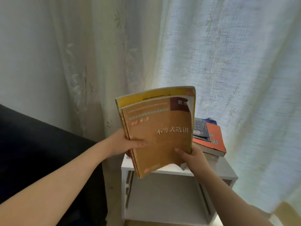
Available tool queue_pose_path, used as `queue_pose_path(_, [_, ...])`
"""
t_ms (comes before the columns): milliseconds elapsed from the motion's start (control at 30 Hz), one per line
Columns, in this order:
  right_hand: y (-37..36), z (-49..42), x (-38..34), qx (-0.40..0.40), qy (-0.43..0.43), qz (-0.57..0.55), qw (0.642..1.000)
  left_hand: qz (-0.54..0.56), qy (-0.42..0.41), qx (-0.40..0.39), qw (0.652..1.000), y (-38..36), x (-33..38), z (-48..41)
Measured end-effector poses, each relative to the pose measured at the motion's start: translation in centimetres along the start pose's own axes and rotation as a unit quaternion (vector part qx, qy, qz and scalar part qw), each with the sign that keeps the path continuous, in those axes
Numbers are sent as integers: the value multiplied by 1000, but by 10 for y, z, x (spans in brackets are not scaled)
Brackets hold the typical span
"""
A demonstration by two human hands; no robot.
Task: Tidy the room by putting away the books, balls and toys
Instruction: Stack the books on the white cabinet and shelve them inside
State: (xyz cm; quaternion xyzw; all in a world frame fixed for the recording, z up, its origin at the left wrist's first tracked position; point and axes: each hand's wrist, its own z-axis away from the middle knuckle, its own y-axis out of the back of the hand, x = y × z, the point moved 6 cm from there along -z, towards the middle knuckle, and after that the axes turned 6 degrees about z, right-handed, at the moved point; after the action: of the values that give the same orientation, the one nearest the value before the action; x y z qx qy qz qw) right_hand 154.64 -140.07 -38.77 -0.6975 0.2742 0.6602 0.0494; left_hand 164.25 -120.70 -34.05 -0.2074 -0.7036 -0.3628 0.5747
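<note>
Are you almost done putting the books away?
Partly. Done: a pile of books already lies on top of the white shelf. In hand: the left hand and right hand grip a bundle of books above the shelf, not yet set down. No balls or toys show here, so I cannot tell about those.

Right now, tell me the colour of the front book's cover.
The front book is orange-brown with white lettering; head view.
</note>
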Motion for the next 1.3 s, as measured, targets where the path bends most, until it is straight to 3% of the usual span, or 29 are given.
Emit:
queue_pose_path(133, [-5,37,39,-29,-56,2,998,-129,10,-70,989,-24,-13,33])
queue_pose_path(400, [-14,48,106,-49,-141,163,975,-140,39,-8,989,-45,-87,51])
queue_pose_path(533, [-21,39,132,-78,-159,214,961,-321,99,-46,941,-59,-132,55])
queue_pose_path(600, [-25,36,151,-95,-178,238,950,-353,130,-74,924,-72,-158,57])
queue_pose_path(933, [-43,34,224,-134,-320,231,909,-213,324,-25,921,-104,-271,33])
queue_pose_path(1167, [-59,22,253,-120,-344,172,915,-89,345,139,924,-90,-305,0])
queue_pose_path(1300, [-67,21,257,-129,-353,154,914,-26,336,283,898,-86,-313,-10])
